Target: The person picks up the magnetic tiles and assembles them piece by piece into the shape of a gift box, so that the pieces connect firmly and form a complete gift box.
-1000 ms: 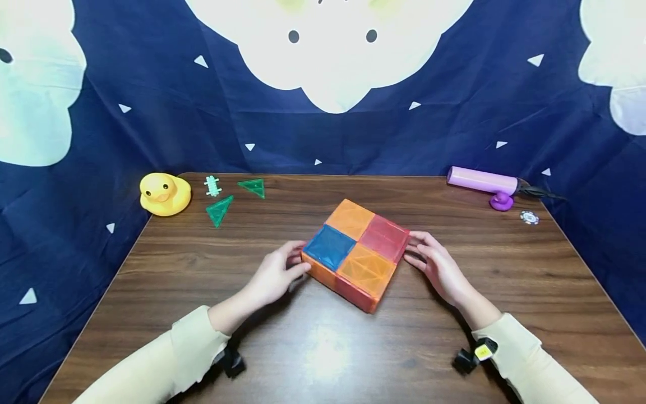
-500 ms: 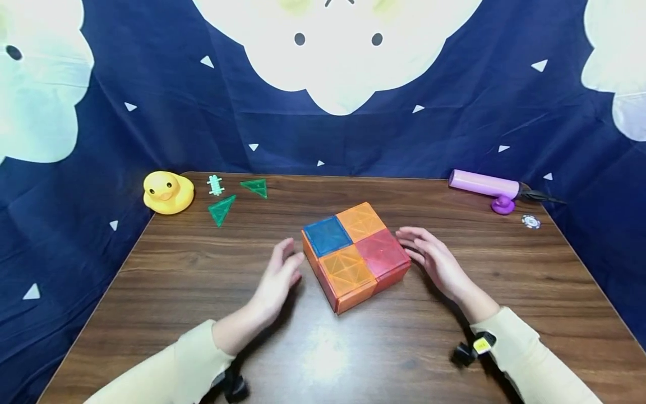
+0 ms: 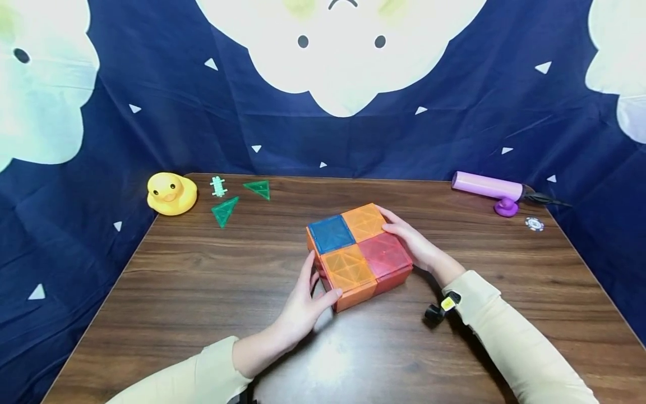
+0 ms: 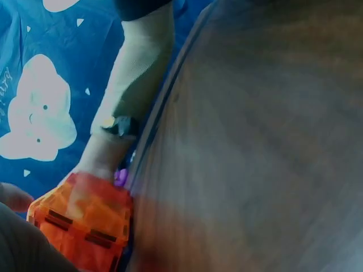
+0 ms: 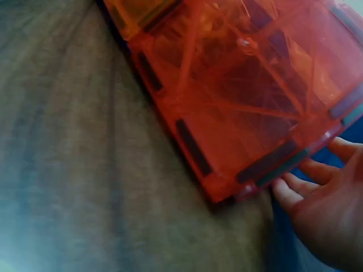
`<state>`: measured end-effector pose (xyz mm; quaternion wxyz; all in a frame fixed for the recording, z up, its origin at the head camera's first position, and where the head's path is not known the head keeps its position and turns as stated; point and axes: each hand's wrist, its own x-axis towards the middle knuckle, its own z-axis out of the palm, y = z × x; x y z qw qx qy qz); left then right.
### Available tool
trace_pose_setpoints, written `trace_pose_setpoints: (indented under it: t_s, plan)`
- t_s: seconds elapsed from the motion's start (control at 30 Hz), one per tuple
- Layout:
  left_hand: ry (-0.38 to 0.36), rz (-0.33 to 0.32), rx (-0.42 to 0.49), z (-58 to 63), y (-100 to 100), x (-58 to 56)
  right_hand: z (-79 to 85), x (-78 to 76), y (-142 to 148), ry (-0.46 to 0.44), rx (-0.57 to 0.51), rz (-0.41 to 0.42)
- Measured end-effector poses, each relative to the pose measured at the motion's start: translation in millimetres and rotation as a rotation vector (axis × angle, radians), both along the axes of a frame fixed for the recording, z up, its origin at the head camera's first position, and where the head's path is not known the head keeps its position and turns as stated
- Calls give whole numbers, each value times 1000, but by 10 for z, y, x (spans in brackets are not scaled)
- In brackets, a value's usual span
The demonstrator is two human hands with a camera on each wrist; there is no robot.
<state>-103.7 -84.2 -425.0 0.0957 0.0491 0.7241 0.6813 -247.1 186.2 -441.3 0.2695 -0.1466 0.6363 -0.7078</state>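
A flat box built of translucent magnetic tiles (image 3: 386,255) stands at the middle of the table, with blue, orange and red squares on top. My left hand (image 3: 299,315) holds its near left corner, thumb at the front side and fingers along the left side. From the far right, my right hand (image 3: 418,247) grips the box, its thumb on the upper edge and the other fingers mostly behind it. Orange-red tile walls (image 4: 93,229) show in the left wrist view. In the right wrist view, a red tile side (image 5: 238,107) appears close up beside the right fingers.
On the wooden table (image 3: 202,269), a yellow duck (image 3: 171,194), two green triangle tiles (image 3: 225,211) and a small mint-green piece (image 3: 218,186) lie back left. A lilac cylinder (image 3: 487,186), purple duck (image 3: 506,207) and poker chip (image 3: 534,224) are back right.
The box has turned on the table, bringing the blue square to the far left. Both hands came away from their earlier places on it and now hold it at new spots.
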Motion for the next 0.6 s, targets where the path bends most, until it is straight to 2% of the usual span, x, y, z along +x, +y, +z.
trace_pose_setpoints:
  t_s: [0.13, 0.37, 0.5, 0.6]
  plan:
    - [7, -66, -30, -7, -63, -131, -65, 93, 71, 14, -82, -34]
    - [15, -224, -23, 21, -179, -377, -122, 350, 153, 92, -94, -159]
    - [-5, -293, 4, 48, -217, -443, -149, 474, 172, 102, -136, -194]
    - [-16, -304, 6, 60, -230, -460, -167, 518, 178, 112, -164, -205]
